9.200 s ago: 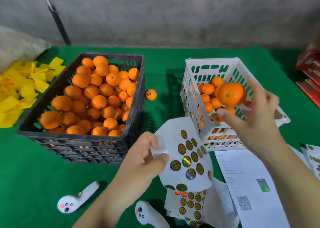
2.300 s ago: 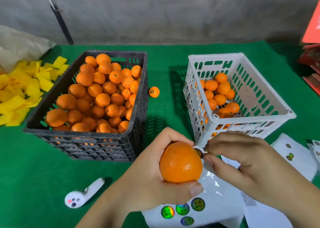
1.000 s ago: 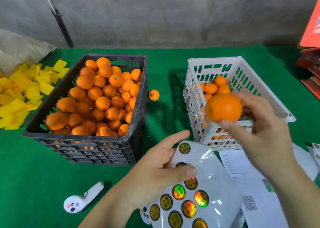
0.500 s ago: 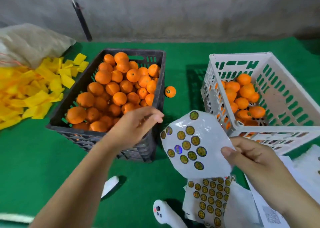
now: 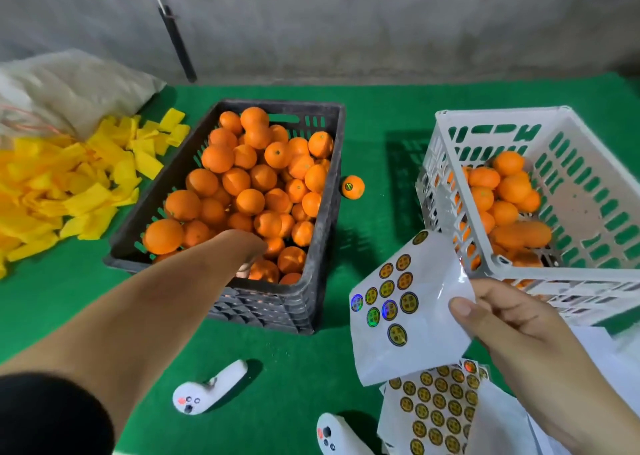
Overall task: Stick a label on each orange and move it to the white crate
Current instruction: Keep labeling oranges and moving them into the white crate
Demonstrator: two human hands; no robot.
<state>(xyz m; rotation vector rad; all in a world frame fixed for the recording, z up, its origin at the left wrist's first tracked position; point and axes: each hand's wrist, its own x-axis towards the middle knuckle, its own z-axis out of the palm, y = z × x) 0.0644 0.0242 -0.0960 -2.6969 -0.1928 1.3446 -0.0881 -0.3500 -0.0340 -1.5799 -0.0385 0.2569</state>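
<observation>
Left hand (image 5: pixel 247 252) dipped over the near rim of the black crate (image 5: pixel 313 233), fingers curled down among the oranges (image 5: pixel 249 181) at the crate's near right corner; mostly hidden behind the wrist, so impossible to tell whether closed on a fruit or only reaching. Right hand (image 5: pixel 512 319) right of the black crate, thumb and fingers pinching the corner of a glossy label sheet (image 5: pixel 408 312), a dozen or so round stickers left on it. White crate (image 5: pixel 588 278) farther right of the black crate, partly filled with oranges; one loose orange (image 5: pixel 353 187) on the green mat just beside the black crate's right wall. Probably firm, round and fairly light, with dimpled skin giving fair grip but prone to rolling: best cupped around the widest part with fingers spread, not squeezed hard. Label sheet thin, floppy and slick: best held by an edge.
</observation>
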